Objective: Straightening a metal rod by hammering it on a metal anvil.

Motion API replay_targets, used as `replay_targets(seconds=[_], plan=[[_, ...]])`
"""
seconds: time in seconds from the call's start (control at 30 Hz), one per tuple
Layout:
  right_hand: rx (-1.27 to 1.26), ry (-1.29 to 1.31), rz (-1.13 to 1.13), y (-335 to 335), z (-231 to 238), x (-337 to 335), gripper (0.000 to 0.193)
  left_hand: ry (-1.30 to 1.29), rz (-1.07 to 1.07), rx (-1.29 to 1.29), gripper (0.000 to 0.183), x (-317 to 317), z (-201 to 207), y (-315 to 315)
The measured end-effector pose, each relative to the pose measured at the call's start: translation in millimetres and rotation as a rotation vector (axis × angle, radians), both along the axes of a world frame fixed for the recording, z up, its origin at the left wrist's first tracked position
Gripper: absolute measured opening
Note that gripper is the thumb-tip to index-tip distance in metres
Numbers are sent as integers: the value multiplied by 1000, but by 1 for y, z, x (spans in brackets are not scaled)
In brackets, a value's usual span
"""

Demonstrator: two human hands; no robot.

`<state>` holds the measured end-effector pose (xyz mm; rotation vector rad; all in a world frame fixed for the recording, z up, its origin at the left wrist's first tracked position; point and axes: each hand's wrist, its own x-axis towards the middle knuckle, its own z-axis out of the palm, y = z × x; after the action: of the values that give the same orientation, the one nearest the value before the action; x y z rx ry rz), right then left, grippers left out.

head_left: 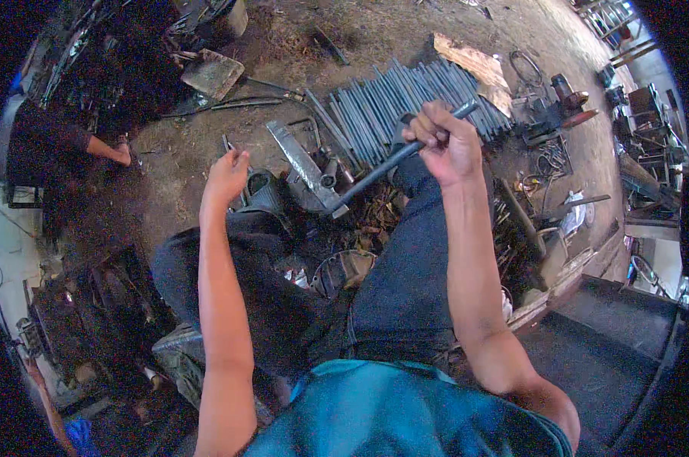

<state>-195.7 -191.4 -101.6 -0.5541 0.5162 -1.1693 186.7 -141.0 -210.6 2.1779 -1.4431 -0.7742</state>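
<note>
– bare earth floor (173, 156) is strewn with metal, and if the middle of the view is taken as the dial's centre, a bed of grey rods (382, 114) is found at one o'clock. where is the dark rod (382, 170) to be found?

– its upper end is held between one and two o'clock by the right hand (442, 141), whose fingers are wrapped fully round it. from there it is slanted down towards eight o'clock, and its lower end is seen at the near end of the flat metal bar (303, 160), which is laid out at eleven. whether the two are in contact cannot be told.

– and the left hand (229, 174)?

– at ten o'clock, with its fingers half curled; whether anything is pinched there cannot be told.

– how is the step best done, then?

– by judgement, the lower end should be watched rather than the fist, since a small turn of the wrist is magnified along such a length. the bar should be steadied before any force is applied, and fingertips should be kept out of the gap.
</note>
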Motion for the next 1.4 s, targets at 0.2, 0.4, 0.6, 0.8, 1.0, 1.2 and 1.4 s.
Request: replay_targets(seconds=[0.2,0.4,0.6,0.8,1.0,1.2,1.4], plan=[[39,174,-13,5,19,-5,25,29,-11,71,47,-1,-2,0],[45,294,51,5,26,-7,18,29,-20,158,48,-5,3,-1],[147,233,-29,1,20,1,30,-55,-31,90,52,7,-7,5],[294,-239,-171,-17,-30,-45,43,37,-3,108,47,7,-14,4],[302,-284,-358,-8,-51,-58,42,14,7,112,45,-4,7,8],[315,-131,-534,-5,-47,-66,41,-125,-90,31,50,0,6,10],[247,-740,-209,1,-59,-75,40,-64,-58,51,43,-6,11,9]])
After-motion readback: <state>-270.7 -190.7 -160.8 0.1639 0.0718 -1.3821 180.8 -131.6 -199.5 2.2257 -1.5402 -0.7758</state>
